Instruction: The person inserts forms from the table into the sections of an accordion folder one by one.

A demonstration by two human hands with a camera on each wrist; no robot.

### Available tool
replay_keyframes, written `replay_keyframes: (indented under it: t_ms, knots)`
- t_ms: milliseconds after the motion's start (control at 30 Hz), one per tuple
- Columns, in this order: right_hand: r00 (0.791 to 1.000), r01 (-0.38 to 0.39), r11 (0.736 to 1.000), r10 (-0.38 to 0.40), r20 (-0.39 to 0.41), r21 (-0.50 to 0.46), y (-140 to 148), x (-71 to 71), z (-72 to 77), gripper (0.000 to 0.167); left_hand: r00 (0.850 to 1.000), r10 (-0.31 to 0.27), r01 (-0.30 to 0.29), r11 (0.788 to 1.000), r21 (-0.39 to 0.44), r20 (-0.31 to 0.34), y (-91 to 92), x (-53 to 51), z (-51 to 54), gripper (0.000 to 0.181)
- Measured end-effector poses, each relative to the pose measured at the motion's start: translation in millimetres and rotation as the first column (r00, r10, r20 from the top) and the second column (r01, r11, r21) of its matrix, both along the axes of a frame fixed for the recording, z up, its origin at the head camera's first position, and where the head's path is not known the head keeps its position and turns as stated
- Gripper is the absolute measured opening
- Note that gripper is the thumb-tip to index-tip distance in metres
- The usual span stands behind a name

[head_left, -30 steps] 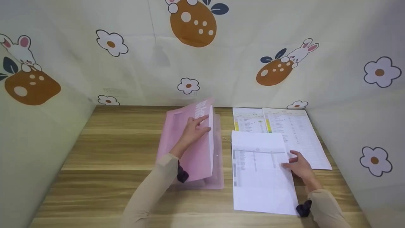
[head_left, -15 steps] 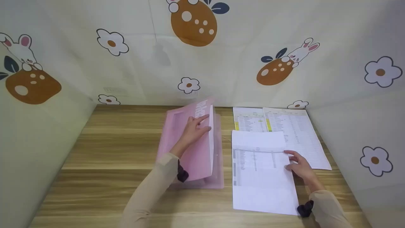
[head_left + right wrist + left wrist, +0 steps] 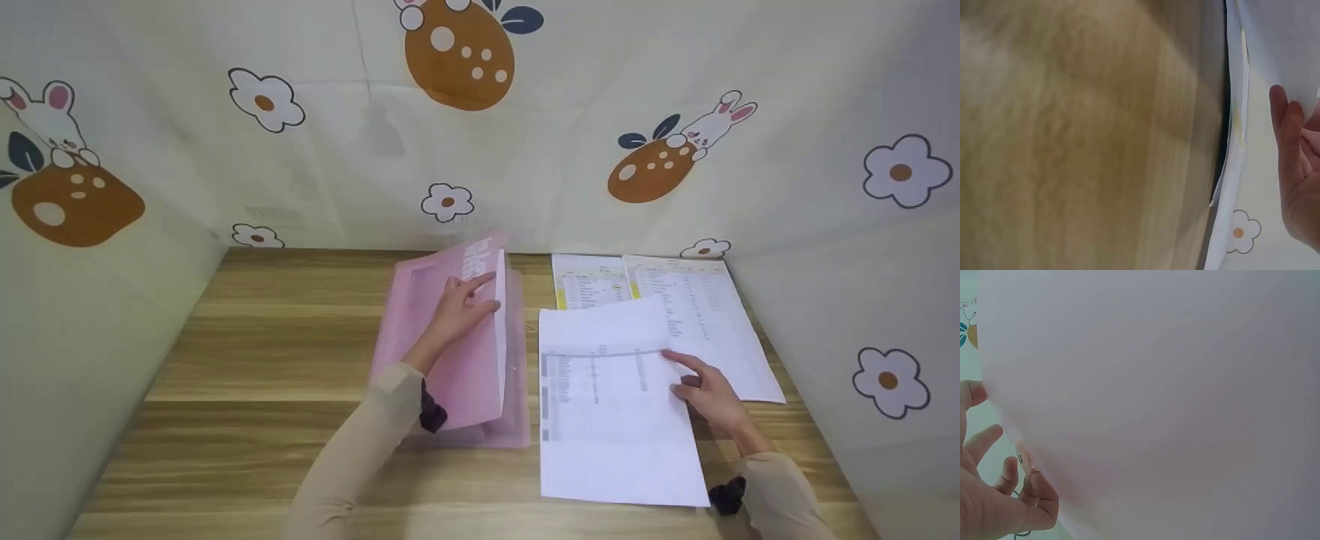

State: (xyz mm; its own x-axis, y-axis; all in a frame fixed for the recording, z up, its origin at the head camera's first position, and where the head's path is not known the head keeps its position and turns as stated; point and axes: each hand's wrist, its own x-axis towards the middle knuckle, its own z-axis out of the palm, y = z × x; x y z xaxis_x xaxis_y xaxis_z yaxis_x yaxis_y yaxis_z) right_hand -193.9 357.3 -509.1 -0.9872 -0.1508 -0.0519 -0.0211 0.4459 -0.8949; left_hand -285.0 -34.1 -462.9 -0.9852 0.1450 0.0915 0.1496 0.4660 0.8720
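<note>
A pink document folder (image 3: 457, 345) stands part-raised on the table, a white edge showing along its lifted flap. My left hand (image 3: 459, 311) pinches that flap's right edge between thumb and fingers. In the left wrist view, the left hand (image 3: 1002, 495) is at the pink sheet's edge, beside a small round tab (image 3: 1023, 458). My right hand (image 3: 709, 390) pinches the right edge of a printed white sheet (image 3: 611, 457); the sheet is lifted a little off the table. The right wrist view has the right hand (image 3: 1297, 174) with its fingers at the paper's edge.
Two more printed sheets with yellow marks, a left one (image 3: 592, 281) and a right one (image 3: 720, 330), lie at the back right, partly under the held sheet. Patterned fabric walls (image 3: 330, 172) enclose the wooden table (image 3: 262, 352) at the back and sides.
My right hand has taken hold of the white sheet's right edge, and the sheet has shifted slightly left and tilted up. The left hand and the folder have stayed in place.
</note>
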Motion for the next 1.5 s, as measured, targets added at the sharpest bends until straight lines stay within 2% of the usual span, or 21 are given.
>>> replay_keyframes:
  t_ms: [233,467,700,967,1067,1167,1233,1400,1500]
  knots:
    - [0.999,-0.005,1.0,0.004,-0.035,-0.027,-3,0.4,9.4,0.049,1.0,0.003,-0.003,1.0,-0.006,0.014,-0.4,1.3,1.1,0.051]
    - [0.98,-0.017,0.993,-0.006,-0.197,-0.117,-1,-1.8,15.5,0.046,1.0,0.004,-0.004,1.0,-0.023,0.013,-0.3,1.4,-0.3,0.05]
    - [0.957,0.069,0.985,-0.11,-0.267,-0.157,-2,-4.8,20.5,0.048,1.0,-0.001,0.001,1.0,-0.017,0.007,-0.4,1.2,0.4,0.05]
    - [0.925,0.187,0.956,-0.249,-0.286,-0.226,-6,-4.6,26.9,0.047,1.0,-0.002,0.002,1.0,-0.016,0.006,0.1,-0.5,-0.6,0.051]
    - [0.92,0.223,0.938,-0.293,-0.261,-0.266,-7,-4.0,29.3,0.048,1.0,0.002,-0.002,1.0,-0.013,0.005,0.4,-1.1,-0.4,0.051]
    - [0.91,0.264,0.909,-0.346,-0.23,-0.324,-8,-4.8,31.0,0.048,1.0,0.004,-0.004,1.0,-0.015,-0.004,0.4,-1.2,0.0,0.051]
    - [0.898,0.292,0.881,-0.386,-0.21,-0.373,-8,-6.0,31.2,0.048,1.0,0.003,-0.003,1.0,-0.017,-0.012,0.3,-0.9,0.1,0.05]
    - [0.857,0.332,0.786,-0.482,-0.181,-0.521,-12,-10.0,28.4,0.048,1.0,0.002,-0.002,1.0,-0.001,-0.019,-0.4,0.4,-0.3,0.051]
    - [0.837,0.334,0.759,-0.511,-0.194,-0.56,-16,-11.7,23.4,0.047,1.0,0.005,-0.005,1.0,0.008,-0.022,-0.7,1.2,-0.4,0.051]
